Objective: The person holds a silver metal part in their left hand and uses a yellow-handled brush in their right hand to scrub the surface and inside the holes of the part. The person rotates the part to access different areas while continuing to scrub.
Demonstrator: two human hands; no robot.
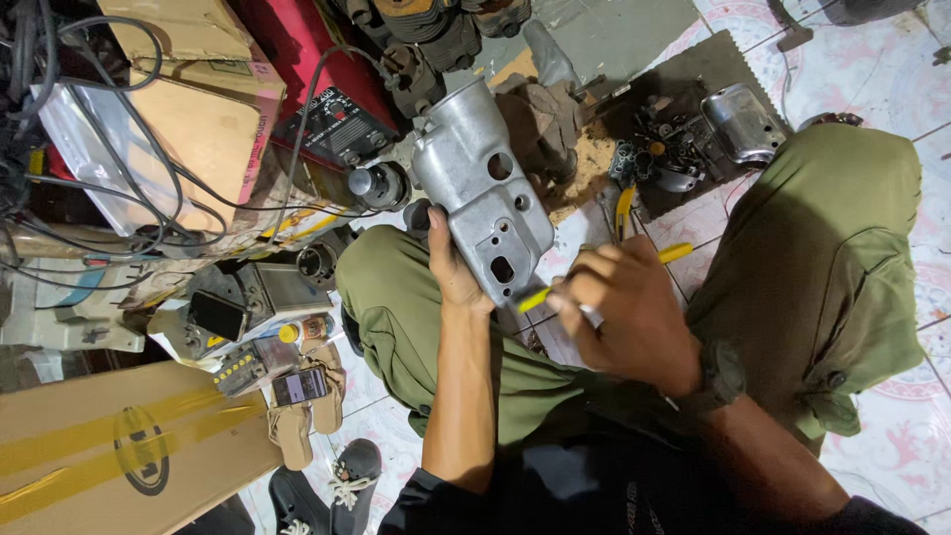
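The left hand [454, 266] is clamped around the lower edge of a grey cast-metal housing [480, 188], thumb on its face and fingers wrapped behind, holding it upright above the left knee of the olive-green trousers [416, 317]. The housing shows a round hole near its middle and a squarish opening lower down.

The right hand [626, 309] is closed on a yellow-handled tool [555, 293], with its yellow end meeting the bottom corner of the housing; a second yellow end pokes out past the knuckles to the right, and it may belong to the same tool, though the fist hides the join. A dark wristwatch [721, 378] sits on that wrist.

Right of the housing, on the patterned tiled floor [892, 59], lies a dark mat [693, 89] strewn with small engine parts and a shiny metal cover [743, 121]. Just beside the housing's right edge sits a patch of sawdust-like debris [592, 159]. Left of the housing are a red machine [332, 114] with black cables, cardboard boxes [193, 109], and, lower down, a large flat carton [109, 446]. Below and left of the housing, near the carton, lie tan sandals [307, 406] with a phone [299, 386] resting on them.
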